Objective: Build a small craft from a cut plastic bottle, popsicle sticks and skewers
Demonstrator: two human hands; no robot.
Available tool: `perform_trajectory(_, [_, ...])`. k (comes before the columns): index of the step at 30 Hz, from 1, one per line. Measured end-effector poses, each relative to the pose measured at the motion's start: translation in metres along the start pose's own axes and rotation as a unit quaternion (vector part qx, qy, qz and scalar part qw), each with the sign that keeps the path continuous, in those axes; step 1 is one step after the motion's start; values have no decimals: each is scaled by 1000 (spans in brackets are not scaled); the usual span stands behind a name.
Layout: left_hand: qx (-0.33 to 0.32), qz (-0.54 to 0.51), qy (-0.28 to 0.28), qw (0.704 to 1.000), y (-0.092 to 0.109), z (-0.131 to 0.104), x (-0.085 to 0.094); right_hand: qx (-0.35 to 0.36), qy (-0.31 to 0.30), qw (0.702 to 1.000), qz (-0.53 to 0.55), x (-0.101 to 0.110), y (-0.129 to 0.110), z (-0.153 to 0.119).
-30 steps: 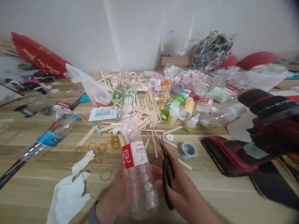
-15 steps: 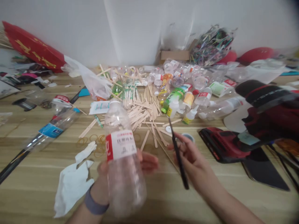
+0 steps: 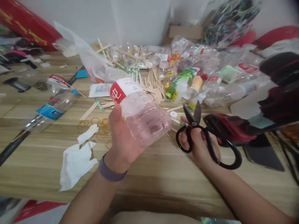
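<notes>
My left hand [image 3: 122,137] is wrapped round a clear plastic bottle [image 3: 149,119] with a red and white label. The bottle is tilted, its base toward me on the right and its neck pointing away to the left. A purple band circles my left wrist. In my right hand [image 3: 202,141] is a pair of black-handled scissors [image 3: 195,123]. Their blades are parted and point away from me, and the fingers grip near the pivot and one handle loop. Some fingers of my right hand are hidden behind the scissors.
Wooden sticks [image 3: 155,84] and many plastic bottles [image 3: 178,82] cover the back. A red and black power drill [image 3: 235,127] stands right, by a dark flat object [image 3: 263,152]. Left lie rubber bands [image 3: 101,126], torn white tissue [image 3: 76,165] and a blue-labelled bottle [image 3: 50,111] along a black rod.
The bottle has tipped from near upright, its base swinging up and right. The scissors have turned from edge-on to showing parted blades and both loops. The view has shifted downward.
</notes>
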State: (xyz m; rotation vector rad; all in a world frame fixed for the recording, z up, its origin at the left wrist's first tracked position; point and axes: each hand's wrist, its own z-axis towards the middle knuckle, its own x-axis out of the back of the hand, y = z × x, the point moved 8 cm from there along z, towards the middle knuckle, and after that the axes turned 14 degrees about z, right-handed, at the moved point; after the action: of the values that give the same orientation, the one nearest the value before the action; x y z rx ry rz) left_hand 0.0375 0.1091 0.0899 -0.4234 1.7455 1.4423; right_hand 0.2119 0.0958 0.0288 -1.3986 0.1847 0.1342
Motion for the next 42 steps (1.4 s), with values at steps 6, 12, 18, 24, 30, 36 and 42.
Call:
perform_trajectory(6, [-3,-9,44,999,0,4,23,4,19,998,-55,8,-11,-2])
perform_trajectory(12, [26,-32,53,998,-15,3,46,26,55,995,-81,17,-14,-4])
perform_trajectory(18, [70,-69,56,994,-39,-1,46,134,-10,970,-205,15,-25,-9])
perform_trajectory(24, [39,-50,81,995,-35,-2,42,309,-186,885,-295,-17,-38,-20])
perform_trajectory(30, [46,-57,48,996,-42,2,37,303,-190,878,-318,-17,-34,-20])
perform_trajectory(36, [29,-40,61,997,-42,2,39,303,-184,889,-290,-27,-40,-20])
perform_trajectory(42, [39,-50,69,996,-37,5,50,191,-140,944,-230,-22,-39,-10])
